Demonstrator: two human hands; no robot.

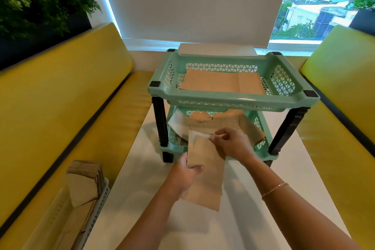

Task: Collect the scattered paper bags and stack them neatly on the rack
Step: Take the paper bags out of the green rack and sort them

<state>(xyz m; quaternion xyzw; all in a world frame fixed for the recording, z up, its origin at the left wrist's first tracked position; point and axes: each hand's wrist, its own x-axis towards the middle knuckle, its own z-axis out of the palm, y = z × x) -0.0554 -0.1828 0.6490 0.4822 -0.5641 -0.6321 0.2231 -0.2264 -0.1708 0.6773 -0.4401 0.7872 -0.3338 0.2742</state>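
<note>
A mint-green two-tier rack (pixel 233 100) with black legs stands on the white table. Flat brown paper bags (pixel 221 83) lie in its top tray, and more bags (pixel 205 123) lie loosely in the lower tray. Just in front of the rack I hold a brown paper bag (pixel 205 170) upright over the table. My left hand (pixel 187 172) grips its left edge near the middle. My right hand (pixel 231 143) pinches its top edge. A further brown bag lies flat under it on the table.
The white table (pixel 142 199) runs between two yellow benches (pixel 60 97). On the left bench a white basket (pixel 97 203) holds a stack of brown bags (pixel 85 180). A plant wall stands at the far left and a window with a blind lies behind the rack.
</note>
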